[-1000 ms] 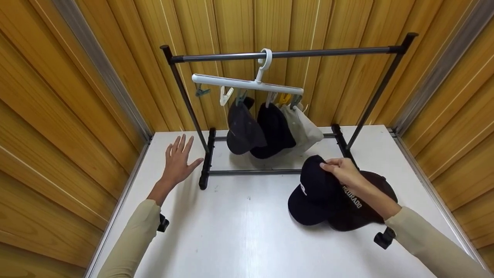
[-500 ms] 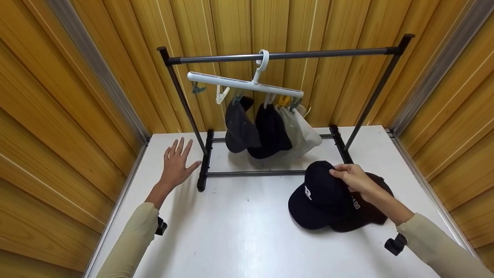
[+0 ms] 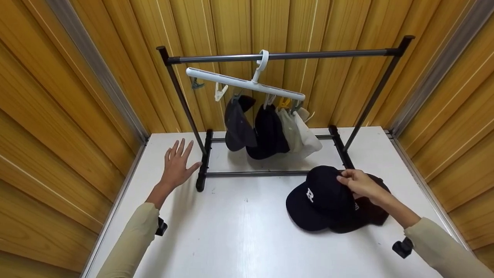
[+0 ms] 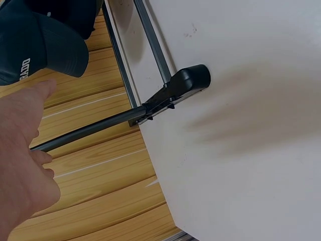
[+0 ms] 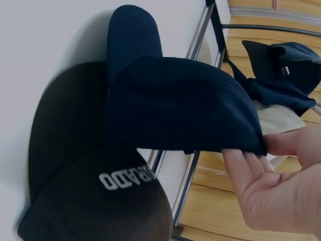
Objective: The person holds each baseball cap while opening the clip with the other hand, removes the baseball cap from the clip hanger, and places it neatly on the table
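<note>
My right hand pinches the back edge of a navy baseball cap between thumb and fingers, as the navy cap in the right wrist view also shows. A white letter R marks its front, and its brim points to the front left. Partly covered by it, a dark brown cap with white lettering lies on the white table. My left hand is held with fingers spread beside the rack's left foot, holding nothing. On a white clip hanger hang a dark grey cap, a black cap and pale caps.
A dark metal rack carries the hanger on its top rail. At the hanger's left end, a grey-green clip and a white clip hold nothing. Wood-patterned walls enclose the table at the back and sides.
My right hand has moved right and towards me, turning the navy cap so its R faces more into view. The hanger tilts further down at its right end. My left hand stays nearly still.
</note>
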A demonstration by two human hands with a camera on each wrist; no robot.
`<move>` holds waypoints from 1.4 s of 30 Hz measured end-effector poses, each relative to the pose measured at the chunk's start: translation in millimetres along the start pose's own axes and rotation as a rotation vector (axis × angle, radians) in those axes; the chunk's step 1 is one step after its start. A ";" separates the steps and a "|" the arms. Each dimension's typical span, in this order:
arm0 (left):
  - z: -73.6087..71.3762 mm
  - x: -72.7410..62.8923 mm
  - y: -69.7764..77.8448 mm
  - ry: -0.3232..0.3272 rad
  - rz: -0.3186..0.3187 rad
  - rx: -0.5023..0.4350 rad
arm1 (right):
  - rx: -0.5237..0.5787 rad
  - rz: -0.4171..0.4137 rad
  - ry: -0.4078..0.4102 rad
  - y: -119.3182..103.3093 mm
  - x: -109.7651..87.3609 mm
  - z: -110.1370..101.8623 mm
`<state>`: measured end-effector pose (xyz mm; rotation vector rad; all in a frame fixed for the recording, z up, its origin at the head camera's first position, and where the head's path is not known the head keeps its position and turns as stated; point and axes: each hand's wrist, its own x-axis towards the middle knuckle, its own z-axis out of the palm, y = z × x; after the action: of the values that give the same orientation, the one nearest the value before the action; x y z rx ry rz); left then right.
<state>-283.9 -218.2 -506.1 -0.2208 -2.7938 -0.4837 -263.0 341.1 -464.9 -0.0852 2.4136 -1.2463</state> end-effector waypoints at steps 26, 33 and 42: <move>9.4 -3.0 -4.3 -0.087 -0.056 -0.021 | 0.011 0.048 0.002 29.9 -0.3 -19.4; 10.4 -4.7 -6.0 -0.068 -0.045 -0.020 | 0.083 0.059 -0.036 28.2 -6.4 -17.5; 13.6 -6.2 -3.1 -0.080 -0.048 -0.039 | 0.059 0.067 -0.007 48.1 -6.0 -25.3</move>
<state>-282.3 -217.0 -521.2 -0.1862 -2.8751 -0.5531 -260.9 390.6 -488.0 0.0081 2.3514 -1.2842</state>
